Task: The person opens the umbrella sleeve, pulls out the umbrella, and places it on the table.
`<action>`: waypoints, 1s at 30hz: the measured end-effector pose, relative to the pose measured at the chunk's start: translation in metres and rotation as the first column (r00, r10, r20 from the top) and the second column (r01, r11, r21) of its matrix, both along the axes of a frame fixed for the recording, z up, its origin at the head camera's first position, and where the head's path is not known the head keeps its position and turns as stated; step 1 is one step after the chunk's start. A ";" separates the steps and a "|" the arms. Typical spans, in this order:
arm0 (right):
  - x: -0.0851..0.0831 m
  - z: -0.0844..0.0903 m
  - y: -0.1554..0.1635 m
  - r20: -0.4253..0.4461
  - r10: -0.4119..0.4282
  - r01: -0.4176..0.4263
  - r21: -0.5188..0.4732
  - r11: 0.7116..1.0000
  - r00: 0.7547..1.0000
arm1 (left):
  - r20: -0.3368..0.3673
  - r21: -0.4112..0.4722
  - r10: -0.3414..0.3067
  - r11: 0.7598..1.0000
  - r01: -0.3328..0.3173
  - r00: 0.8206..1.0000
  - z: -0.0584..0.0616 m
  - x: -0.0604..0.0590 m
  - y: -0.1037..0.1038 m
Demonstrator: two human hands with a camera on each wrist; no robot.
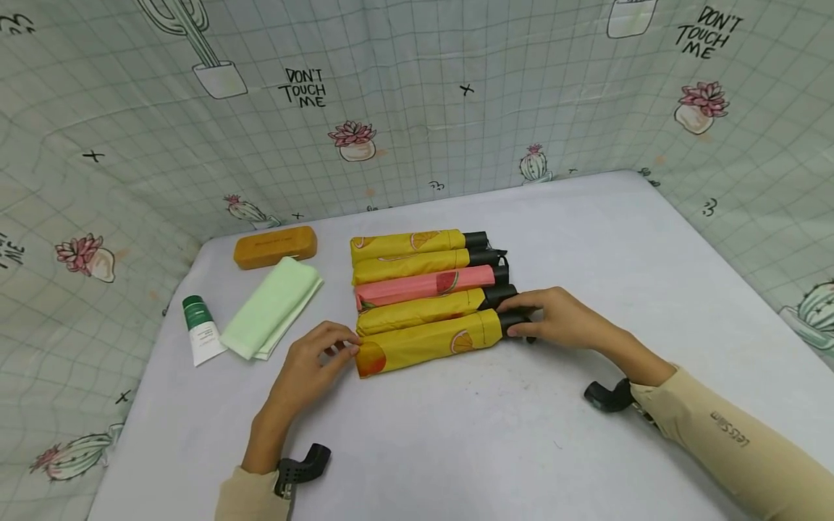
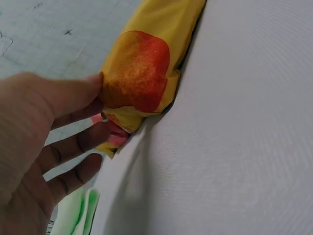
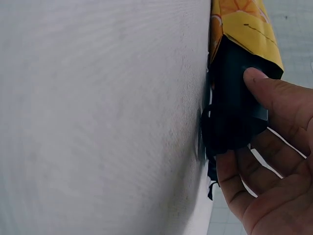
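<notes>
Several folded umbrellas lie side by side on the white table, black handles to the right. The nearest is a yellow umbrella [image 1: 423,341] with fruit prints. At its left end, my left hand [image 1: 316,365] pinches the fabric corner between thumb and forefinger; the other fingers are loosely bent in the left wrist view. My right hand [image 1: 554,317] holds the black handle [image 3: 239,88], thumb on its side and the fingers around the end. Behind it come another yellow umbrella [image 1: 423,311], a pink umbrella [image 1: 423,284] with a watermelon print, and more yellow ones [image 1: 407,244].
Left of the umbrellas lies a folded light green cloth [image 1: 270,307]. Beside it is a white tube [image 1: 203,336] with a green cap. An orange-brown case [image 1: 275,247] sits at the back left. A printed curtain [image 1: 404,94] surrounds the table's back and sides.
</notes>
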State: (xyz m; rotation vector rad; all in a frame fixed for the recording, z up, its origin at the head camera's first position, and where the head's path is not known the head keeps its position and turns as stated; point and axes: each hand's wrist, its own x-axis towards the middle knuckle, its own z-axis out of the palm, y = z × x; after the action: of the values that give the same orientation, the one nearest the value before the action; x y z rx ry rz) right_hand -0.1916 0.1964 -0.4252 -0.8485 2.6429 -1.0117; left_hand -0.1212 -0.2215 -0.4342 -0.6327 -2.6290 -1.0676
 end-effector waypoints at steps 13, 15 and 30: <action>0.000 0.000 0.000 0.009 -0.006 0.006 -0.012 1.000 1.000 | -0.006 -0.005 -0.013 1.000 0.013 1.000 0.000 0.000 0.000; 0.000 0.000 0.000 0.010 -0.009 0.009 -0.011 1.000 1.000 | -0.010 -0.016 -0.005 1.000 0.005 1.000 0.000 0.000 0.000; 0.000 0.005 0.001 0.027 -0.011 0.010 0.005 1.000 1.000 | -0.028 -0.012 -0.035 0.999 0.035 0.999 0.001 -0.001 -0.003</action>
State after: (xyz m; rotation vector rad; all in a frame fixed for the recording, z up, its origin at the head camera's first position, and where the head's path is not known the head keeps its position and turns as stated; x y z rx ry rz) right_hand -0.1919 0.1977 -0.4206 -0.8154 2.6291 -1.0122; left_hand -0.1220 -0.2243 -0.4331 -0.6935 -2.6105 -1.0465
